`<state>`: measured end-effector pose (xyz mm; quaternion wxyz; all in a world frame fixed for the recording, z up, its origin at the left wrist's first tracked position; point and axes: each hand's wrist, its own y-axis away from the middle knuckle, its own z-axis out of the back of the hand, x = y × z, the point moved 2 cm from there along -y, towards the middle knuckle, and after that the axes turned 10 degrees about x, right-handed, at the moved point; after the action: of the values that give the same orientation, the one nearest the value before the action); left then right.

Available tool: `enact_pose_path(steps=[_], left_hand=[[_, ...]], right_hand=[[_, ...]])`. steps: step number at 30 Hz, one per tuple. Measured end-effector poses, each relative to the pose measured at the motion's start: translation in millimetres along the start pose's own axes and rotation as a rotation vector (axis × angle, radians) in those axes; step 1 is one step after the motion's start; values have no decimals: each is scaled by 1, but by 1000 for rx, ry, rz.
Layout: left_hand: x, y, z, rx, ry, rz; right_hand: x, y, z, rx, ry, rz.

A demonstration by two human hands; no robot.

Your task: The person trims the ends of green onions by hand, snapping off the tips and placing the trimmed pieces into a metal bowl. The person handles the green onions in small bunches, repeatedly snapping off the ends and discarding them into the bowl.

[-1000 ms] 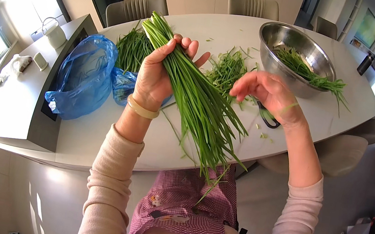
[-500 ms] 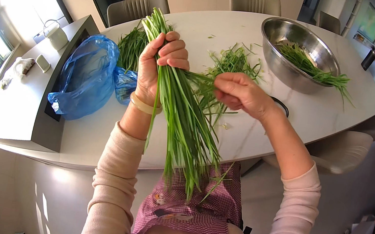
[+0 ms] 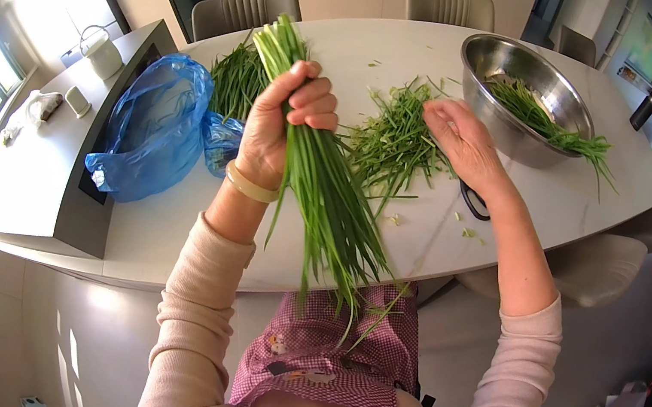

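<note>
My left hand point(image 3: 292, 123) is closed around a thick bunch of garlic chives point(image 3: 326, 203). Their pale stem ends stick up above the fist, and the green leaves hang down toward me over the table edge and apron. On the right, my right hand point(image 3: 467, 146) hovers at the right side of a loose heap of chive scraps point(image 3: 398, 142). Its fingers are stretched out and nothing shows in them. Behind the left fist lies another bundle of chives point(image 3: 235, 83), partly hidden.
A steel bowl point(image 3: 520, 142) holding chives stands at the back right. A crumpled blue plastic bag point(image 3: 150, 138) lies left of my left hand. A black loop point(image 3: 473, 201) shows beside my right wrist. Chairs point(image 3: 448, 5) ring the white table point(image 3: 349, 24).
My right hand has moved away from the bunch, rightward and farther back, and its pinch has loosened. The strands stretched between the hands are gone. The left hand still grips the bunch.
</note>
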<state>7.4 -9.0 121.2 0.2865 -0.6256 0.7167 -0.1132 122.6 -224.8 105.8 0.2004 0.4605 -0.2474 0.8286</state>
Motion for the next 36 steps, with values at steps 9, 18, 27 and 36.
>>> enact_pose_path(steps=[9,18,27,36], left_hand=[[54,-14,-3,-474,-729,-235],[65,8,15,-406,-776,275],[46,43,32,-434,-1140,509],[-59,76,38,-444,-2814,256]], right_hand=[[41,11,-69,302,-453,-129],[48,30,74,-148,424,-308],[-10,-15,208,-625,1713,-311],[-21,-111,-10,170,62,-143]])
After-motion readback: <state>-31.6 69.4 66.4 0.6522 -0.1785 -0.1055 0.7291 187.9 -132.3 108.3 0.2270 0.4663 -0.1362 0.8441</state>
